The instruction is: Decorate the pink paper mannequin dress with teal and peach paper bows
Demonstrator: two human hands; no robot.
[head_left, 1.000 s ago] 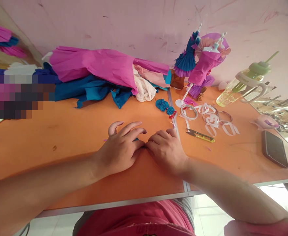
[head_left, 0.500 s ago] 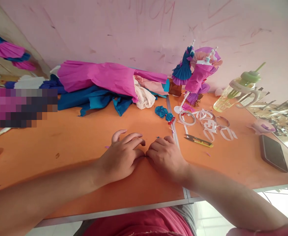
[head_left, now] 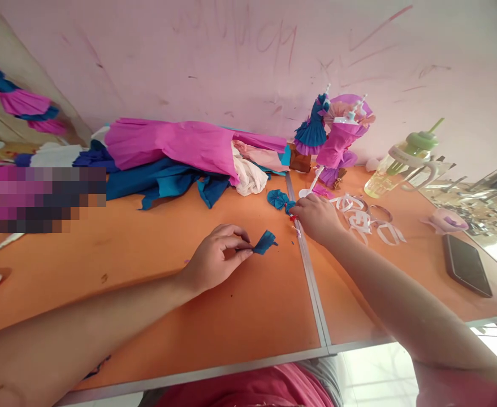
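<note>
Blue pleated paper piece (head_left: pixel 265 242) sits pinched at its gathered end between the thumb and fingertips of my left hand (head_left: pixel 216 257), just above the orange surface (head_left: pixel 146 294). My right hand (head_left: pixel 318 217) is stretched out to the blue bow (head_left: pixel 279 199) farther back, fingers curled; whether it grips anything I cannot tell. With only one hand on the pleats, I judge they could spring open if my pinch eases, and thin crepe could tear if squeezed hard.

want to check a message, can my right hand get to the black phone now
Probably yes: the black phone lies uncovered on the table right of the right hand, only flat white strips between.
</note>
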